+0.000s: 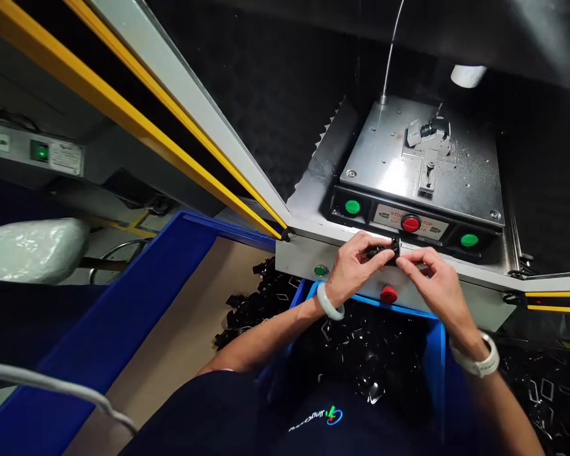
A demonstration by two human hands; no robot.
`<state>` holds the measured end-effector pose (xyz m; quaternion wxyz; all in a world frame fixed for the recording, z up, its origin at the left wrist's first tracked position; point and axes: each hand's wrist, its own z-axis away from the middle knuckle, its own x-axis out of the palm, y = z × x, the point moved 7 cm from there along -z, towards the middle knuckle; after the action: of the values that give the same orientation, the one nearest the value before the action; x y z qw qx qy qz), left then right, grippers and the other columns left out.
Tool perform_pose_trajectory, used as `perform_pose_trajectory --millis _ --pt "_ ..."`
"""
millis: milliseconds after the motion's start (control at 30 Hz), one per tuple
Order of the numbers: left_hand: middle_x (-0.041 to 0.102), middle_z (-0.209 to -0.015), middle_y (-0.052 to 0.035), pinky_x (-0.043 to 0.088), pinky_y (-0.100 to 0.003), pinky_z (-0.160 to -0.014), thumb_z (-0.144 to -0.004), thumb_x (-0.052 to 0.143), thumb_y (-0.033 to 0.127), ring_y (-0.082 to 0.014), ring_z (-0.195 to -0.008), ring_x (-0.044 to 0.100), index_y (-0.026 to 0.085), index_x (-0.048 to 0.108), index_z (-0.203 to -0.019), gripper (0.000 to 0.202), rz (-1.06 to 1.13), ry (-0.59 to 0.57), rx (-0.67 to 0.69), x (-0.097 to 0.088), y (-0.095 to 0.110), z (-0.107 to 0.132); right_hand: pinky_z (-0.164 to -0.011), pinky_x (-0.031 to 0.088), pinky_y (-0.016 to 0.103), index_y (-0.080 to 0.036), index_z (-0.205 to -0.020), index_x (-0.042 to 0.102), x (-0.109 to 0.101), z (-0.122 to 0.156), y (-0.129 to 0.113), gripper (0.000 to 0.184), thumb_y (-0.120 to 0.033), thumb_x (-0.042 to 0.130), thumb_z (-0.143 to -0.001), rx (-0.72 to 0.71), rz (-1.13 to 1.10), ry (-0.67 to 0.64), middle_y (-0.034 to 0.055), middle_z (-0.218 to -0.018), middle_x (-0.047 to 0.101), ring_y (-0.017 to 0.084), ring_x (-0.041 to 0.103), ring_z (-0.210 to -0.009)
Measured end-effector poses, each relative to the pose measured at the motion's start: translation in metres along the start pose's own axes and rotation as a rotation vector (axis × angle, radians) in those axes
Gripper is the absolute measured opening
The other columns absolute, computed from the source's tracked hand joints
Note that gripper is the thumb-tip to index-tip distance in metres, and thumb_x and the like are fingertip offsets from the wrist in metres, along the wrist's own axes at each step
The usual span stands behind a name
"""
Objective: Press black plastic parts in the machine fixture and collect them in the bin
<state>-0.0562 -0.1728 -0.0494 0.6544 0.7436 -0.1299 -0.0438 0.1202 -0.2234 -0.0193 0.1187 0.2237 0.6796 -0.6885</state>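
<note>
My left hand (356,263) is closed around a small black part (393,249), thumb and index finger gripping it just in front of the machine's control panel. From the other side my right hand (432,282) pinches at the same part's right edge, where a thin bright rim shows. Most of the part is hidden by my fingers. Behind my hands, a metal fixture plate (384,158) carries a small clamp (430,136) with another black piece (427,129) seated in it.
A red stop button (411,224) lies between two green buttons (352,207) on the panel. Below my hands, a blue bin (436,373) holds many shiny black parts. More black parts lie on the cardboard (171,342) at left. Yellow-edged light curtains (194,133) flank the opening.
</note>
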Motion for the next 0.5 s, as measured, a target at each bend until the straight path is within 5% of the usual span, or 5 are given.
perform_pose_trajectory --millis 67,167,333,400,500 --pt "0.070 -0.103 -0.0064 0.063 -0.026 -0.065 -0.091 0.081 0.032 -0.0142 -0.078 0.071 0.017 0.079 -0.102 0.019 -0.005 0.029 0.064 -0.003 0.012 -0.034 -0.093 0.056 0.040 -0.023 -0.101 0.081 -0.019 -0.045 -0.021 0.030 -0.050 0.070 -0.096 -0.109 0.061 0.032 0.0063 -0.105 0.078 0.021 0.071 -0.100" --pt "0.073 -0.100 -0.0041 0.061 -0.022 -0.063 -0.094 0.079 0.024 -0.0096 -0.069 0.071 0.014 0.073 -0.100 0.013 -0.028 0.096 0.106 -0.005 0.030 -0.094 -0.113 0.048 0.050 -0.021 -0.122 0.076 -0.055 -0.130 -0.058 0.035 -0.046 0.065 -0.100 -0.233 0.337 0.350 0.0120 -0.130 0.073 0.026 0.064 -0.128" --pt "0.073 -0.101 -0.0022 0.057 -0.021 -0.068 -0.100 0.074 0.015 -0.0041 -0.064 0.065 0.012 0.066 -0.100 0.008 -0.069 0.198 0.043 0.001 0.043 -0.189 -0.115 0.042 0.057 0.004 -0.142 0.053 -0.062 -0.243 -0.078 0.076 -0.051 0.071 -0.094 0.022 0.634 0.369 0.0315 -0.148 0.055 0.036 0.051 -0.143" --pt "0.073 -0.102 -0.0026 0.057 -0.024 -0.076 -0.103 0.073 0.018 -0.0047 -0.069 0.064 0.012 0.066 -0.101 0.009 -0.092 0.203 0.003 0.005 0.043 -0.224 -0.114 0.043 0.048 0.005 -0.137 0.058 -0.062 -0.240 -0.089 0.067 -0.050 0.064 -0.099 -0.099 0.618 0.310 0.0260 -0.139 0.063 0.026 0.059 -0.131" --pt "0.075 -0.099 -0.0027 0.055 -0.030 -0.089 -0.102 0.076 0.025 -0.0092 -0.084 0.063 0.015 0.069 -0.097 0.013 -0.154 0.147 0.016 0.021 0.038 -0.272 -0.105 0.050 0.040 -0.012 -0.132 0.071 -0.077 -0.172 -0.098 0.054 -0.051 0.072 -0.095 -0.334 0.636 0.282 0.0139 -0.124 0.072 0.020 0.065 -0.111"
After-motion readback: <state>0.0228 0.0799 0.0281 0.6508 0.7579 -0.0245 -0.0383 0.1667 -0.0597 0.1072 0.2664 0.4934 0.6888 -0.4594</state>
